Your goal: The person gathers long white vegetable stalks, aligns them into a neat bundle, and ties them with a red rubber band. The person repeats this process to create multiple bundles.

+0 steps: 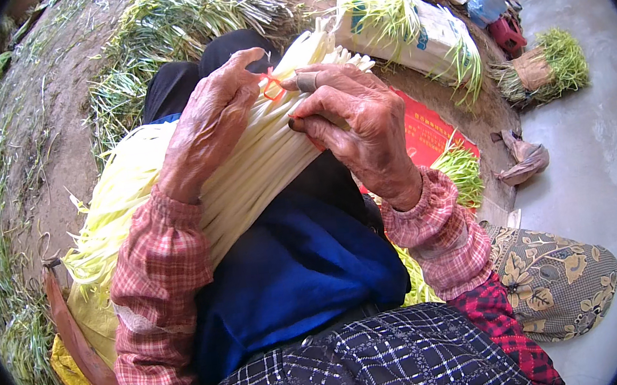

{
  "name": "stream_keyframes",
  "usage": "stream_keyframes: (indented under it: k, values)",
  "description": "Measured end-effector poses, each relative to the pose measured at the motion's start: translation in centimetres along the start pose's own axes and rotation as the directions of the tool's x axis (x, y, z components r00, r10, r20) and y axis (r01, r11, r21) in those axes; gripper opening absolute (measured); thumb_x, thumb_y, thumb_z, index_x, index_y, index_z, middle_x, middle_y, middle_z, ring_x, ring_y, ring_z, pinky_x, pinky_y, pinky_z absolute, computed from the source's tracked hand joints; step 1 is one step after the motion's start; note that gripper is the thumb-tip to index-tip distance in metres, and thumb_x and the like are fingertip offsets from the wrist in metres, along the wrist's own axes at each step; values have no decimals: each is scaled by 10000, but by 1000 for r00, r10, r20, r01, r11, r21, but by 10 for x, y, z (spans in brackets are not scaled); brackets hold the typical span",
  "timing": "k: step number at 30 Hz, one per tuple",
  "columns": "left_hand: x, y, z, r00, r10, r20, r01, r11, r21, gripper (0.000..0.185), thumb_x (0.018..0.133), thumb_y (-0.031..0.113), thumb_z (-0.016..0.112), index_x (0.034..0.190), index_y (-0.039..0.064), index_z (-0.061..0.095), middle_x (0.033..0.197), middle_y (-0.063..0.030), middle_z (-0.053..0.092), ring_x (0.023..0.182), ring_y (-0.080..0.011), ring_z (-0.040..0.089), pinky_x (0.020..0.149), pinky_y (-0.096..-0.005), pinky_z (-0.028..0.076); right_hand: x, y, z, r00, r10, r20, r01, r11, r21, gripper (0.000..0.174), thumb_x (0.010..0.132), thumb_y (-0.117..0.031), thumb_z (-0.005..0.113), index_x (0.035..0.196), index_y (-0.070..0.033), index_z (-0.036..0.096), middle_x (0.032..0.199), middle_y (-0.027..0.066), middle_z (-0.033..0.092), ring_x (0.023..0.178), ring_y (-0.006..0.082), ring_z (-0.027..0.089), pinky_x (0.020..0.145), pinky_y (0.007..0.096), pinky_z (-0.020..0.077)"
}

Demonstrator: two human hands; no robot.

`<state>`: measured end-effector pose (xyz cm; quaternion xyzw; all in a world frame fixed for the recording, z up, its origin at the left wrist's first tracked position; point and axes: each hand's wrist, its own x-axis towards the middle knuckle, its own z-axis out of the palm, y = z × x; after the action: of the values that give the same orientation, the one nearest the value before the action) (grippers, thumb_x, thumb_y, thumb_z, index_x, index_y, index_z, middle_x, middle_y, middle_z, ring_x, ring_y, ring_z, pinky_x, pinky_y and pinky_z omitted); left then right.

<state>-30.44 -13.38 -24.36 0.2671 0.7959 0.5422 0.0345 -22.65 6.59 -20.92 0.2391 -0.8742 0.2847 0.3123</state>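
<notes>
A thick bundle of pale yellow blanched chives [259, 158] lies aslant across my lap, white stem ends up and to the right, leaf tips down and to the left. Near the stem ends, a thin orange tie [274, 89] loops over the bundle. My left hand [214, 120] rests on the bundle beside the tie, its thumb raised; its other fingertips are hidden. From the other side, my right hand [354, 116] pinches at the tie with thumb and bent fingers. One of its fingers wears a grey wrapping [307, 82].
A white-and-blue package [411, 38] carries loose green leaves. Green chives [460, 169] lie on a red printed sheet [429, 122]. At right are a paper-wrapped bundle [534, 67], a crumpled cloth [524, 159] and a flower-patterned cloth [553, 284]. Leaf heaps [180, 21] cover earth ahead.
</notes>
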Motion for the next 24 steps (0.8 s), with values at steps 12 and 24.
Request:
stream_keyframes:
  k: [12,24]
  values:
    - [7,3,14,987,60,-146,-72,994,-78,155,921,131,654,1028,28,701,898,-165,739,828,-254,734,750,-365,552,-2,-4,3,997,79,6,-79,997,3,95,797,-137,782,863,-83,739,1121,60,732,1068,285,671,919,408,519]
    - [4,15,22,947,138,-289,-64,965,253,142,896,151,683,963,54,761,837,-206,712,786,-357,717,714,-413,548,-4,-8,11,994,97,-47,-99,994,-54,87,803,-142,779,862,-86,747,1125,56,726,1044,280,664,909,405,502]
